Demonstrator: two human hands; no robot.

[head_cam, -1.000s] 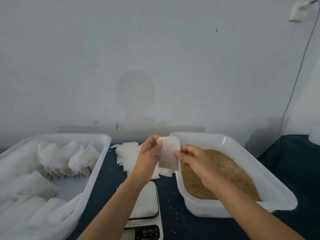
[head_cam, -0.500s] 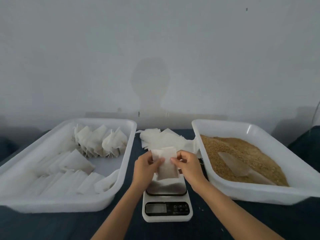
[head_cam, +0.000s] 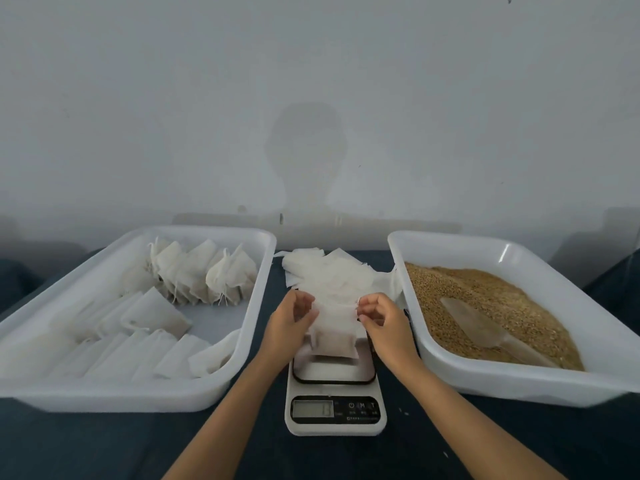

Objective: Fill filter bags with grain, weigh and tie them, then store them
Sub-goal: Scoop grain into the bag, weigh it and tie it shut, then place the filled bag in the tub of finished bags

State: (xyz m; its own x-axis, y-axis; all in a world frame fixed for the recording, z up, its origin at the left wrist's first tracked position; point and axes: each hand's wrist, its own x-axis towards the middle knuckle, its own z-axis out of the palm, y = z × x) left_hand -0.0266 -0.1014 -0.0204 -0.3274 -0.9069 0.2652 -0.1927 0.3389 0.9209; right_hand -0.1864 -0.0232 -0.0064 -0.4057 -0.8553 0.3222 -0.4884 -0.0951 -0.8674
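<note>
A white filter bag [head_cam: 334, 336] with grain in its lower half rests on the platform of a small white digital scale [head_cam: 335, 415], whose display shows a reading. My left hand [head_cam: 292, 322] holds the bag's upper left edge with curled fingers. At the upper right corner, my right hand [head_cam: 379, 318] pinches the bag. The bag's top is stretched between the two hands. Brown grain [head_cam: 485, 292] fills the white tray [head_cam: 519, 389] on the right, and a clear scoop [head_cam: 485, 329] lies on it.
A white tray [head_cam: 104, 398] on the left holds several filled, tied bags [head_cam: 204, 275] in rows. A loose pile of empty filter bags [head_cam: 329, 271] lies behind the scale. Everything sits on a dark tabletop [head_cam: 86, 445] against a pale wall.
The bag came down from in front of the grain tray onto the scale. My hands have spread apart along its top edge, and my view has swung left and down.
</note>
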